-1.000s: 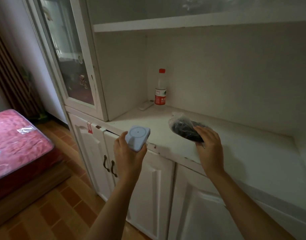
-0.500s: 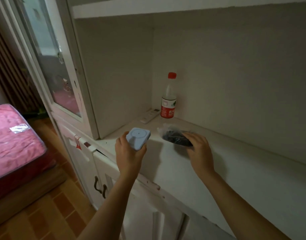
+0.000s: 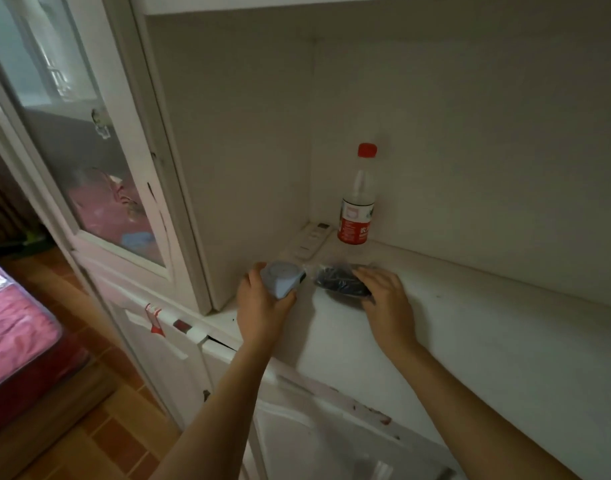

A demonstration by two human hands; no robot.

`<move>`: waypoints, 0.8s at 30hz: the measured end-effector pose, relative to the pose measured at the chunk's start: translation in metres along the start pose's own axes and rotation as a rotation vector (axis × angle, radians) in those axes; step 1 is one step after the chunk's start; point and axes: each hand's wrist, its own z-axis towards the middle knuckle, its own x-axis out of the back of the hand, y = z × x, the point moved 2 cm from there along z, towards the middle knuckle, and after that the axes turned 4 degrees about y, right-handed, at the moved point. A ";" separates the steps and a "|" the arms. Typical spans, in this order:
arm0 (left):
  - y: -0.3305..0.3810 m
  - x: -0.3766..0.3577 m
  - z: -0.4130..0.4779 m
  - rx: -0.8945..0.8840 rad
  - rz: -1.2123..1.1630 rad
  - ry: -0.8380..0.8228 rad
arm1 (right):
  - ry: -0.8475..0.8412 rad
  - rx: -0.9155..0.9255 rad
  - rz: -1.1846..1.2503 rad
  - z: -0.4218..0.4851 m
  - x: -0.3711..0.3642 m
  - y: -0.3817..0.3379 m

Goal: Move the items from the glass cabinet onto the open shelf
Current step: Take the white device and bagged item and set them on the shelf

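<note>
My left hand (image 3: 262,306) grips a pale blue square device (image 3: 279,280), held low over the white open shelf (image 3: 470,334) near its left wall. My right hand (image 3: 387,299) rests on a clear plastic bag of dark contents (image 3: 338,284), which lies on the shelf just right of the blue device. The two items almost touch. The glass cabinet door (image 3: 85,161) stands to the left, with pink and blue things dimly visible behind the glass.
A red-capped bottle with a red label (image 3: 357,202) stands in the shelf's back left corner, with a white remote control (image 3: 309,242) lying beside it. White lower cupboard doors (image 3: 314,438) are below. A pink mattress (image 3: 16,327) is at far left over wooden flooring.
Both hands have moved forward, deeper onto the shelf toward the bottle. The blue device has come down from upright to near the shelf surface, close beside the bag.
</note>
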 end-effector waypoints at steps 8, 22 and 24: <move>-0.018 0.002 0.024 -0.059 0.001 -0.104 | 0.052 0.012 -0.198 -0.007 -0.023 -0.020; -0.020 -0.011 0.035 -0.120 0.283 -0.168 | -0.211 -0.058 -0.318 -0.013 -0.037 -0.031; -0.020 -0.012 0.034 -0.123 0.301 -0.176 | -0.221 -0.058 -0.319 -0.014 -0.035 -0.032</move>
